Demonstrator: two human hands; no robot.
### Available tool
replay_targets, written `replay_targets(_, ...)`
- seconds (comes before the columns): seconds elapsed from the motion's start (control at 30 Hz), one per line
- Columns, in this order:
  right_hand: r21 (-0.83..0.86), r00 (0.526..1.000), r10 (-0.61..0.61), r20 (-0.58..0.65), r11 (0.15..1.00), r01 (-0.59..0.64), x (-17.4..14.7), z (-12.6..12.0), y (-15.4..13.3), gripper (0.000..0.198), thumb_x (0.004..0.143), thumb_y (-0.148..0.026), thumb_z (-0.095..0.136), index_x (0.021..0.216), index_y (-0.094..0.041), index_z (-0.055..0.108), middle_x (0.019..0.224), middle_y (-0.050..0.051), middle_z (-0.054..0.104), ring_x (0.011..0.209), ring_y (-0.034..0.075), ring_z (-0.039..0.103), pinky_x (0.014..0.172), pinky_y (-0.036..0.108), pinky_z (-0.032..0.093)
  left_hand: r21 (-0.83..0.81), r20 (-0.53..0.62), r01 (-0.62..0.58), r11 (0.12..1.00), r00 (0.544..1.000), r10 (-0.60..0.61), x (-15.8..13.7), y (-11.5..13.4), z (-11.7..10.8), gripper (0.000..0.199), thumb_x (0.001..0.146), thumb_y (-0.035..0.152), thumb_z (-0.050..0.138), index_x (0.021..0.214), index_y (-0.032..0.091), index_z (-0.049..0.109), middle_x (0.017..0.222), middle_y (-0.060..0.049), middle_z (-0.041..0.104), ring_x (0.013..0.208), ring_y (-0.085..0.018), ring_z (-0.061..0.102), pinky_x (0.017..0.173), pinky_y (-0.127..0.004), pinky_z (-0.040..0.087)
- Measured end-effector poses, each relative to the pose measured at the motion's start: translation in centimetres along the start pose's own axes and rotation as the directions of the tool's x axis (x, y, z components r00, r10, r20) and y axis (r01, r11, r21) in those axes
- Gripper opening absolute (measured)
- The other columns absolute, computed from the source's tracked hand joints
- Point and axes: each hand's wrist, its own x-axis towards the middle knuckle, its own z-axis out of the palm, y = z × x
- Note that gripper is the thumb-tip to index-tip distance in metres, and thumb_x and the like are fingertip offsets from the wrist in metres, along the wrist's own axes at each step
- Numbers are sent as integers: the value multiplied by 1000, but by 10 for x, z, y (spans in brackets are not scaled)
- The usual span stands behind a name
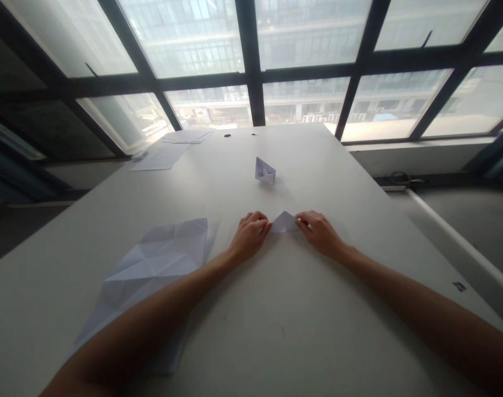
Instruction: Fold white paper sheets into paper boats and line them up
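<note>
A small folded piece of white paper (284, 222) with a pointed top is held low over the white table, between my two hands. My left hand (252, 231) pinches its left corner between thumb and fingers. On the opposite side, my right hand (317, 230) grips the right corner the same way. Just beyond them stands a folded paper boat (265, 171). To the left lies a large creased sheet of paper (160, 251), partly covered by my left forearm.
More white sheets of paper (162, 156) lie at the far left of the white table (276, 331). Two dark holes show near its far edge. A small dark mark (459, 286) is on the right side. Dark-framed windows (305, 33) rise behind the table.
</note>
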Motion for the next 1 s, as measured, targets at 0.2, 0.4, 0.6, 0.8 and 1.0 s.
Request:
replay_targets(0.2, -11, 995, 92, -48, 996, -92, -1, 4, 6, 13, 91, -21, 57, 99, -19, 67, 82, 5, 66, 80, 21, 59, 79, 34, 46, 57, 20, 98, 994, 995, -99, 0, -2, 5, 19, 94, 34, 56, 86, 20, 67, 114, -7, 61, 109, -27, 54, 96, -46, 42)
replay_targets(0.4, -132, 999, -23, -30, 991, 19, -2, 2, 1, 34, 91, -13, 52, 121, -20, 64, 116, 11, 65, 110, 25, 56, 95, 40, 44, -7, 44, -92, 996, 995, 93, 0, -3, 5, 39, 95, 19, 47, 133, 25, 54, 143, -5, 51, 136, -23, 41, 113, -46, 36)
replay_targets(0.6, -127, 949, -199, 246, 964, 235, -5, 2, -8, 46, 99, -30, 45, 145, -23, 46, 149, 9, 48, 139, 25, 40, 114, 48, 30, -114, 158, -234, 966, 955, 250, 0, -6, 9, 41, 101, 25, 39, 139, 25, 52, 146, -4, 50, 138, -18, 43, 117, -40, 33)
replay_targets(0.8, -157, 911, -194, 364, 951, 265, -10, 1, -9, 72, 98, -55, 40, 156, -16, 22, 159, 14, 25, 148, 27, 20, 120, 52, 18, 19, 316, -272, 962, 915, 252, -3, -6, 5, 58, 102, 45, 36, 155, 25, 23, 159, -6, 26, 149, -21, 20, 121, -44, 15)
replay_targets(1.0, -179, 896, -163, 414, 950, 255, -11, 1, -11, 80, 97, -63, 30, 157, -12, 14, 161, 16, 16, 150, 27, 12, 120, 53, 12, 115, 372, -296, 948, 898, 235, -4, -5, 3, 72, 99, 60, 32, 157, 24, 9, 162, -8, 16, 151, -24, 9, 121, -45, 7)
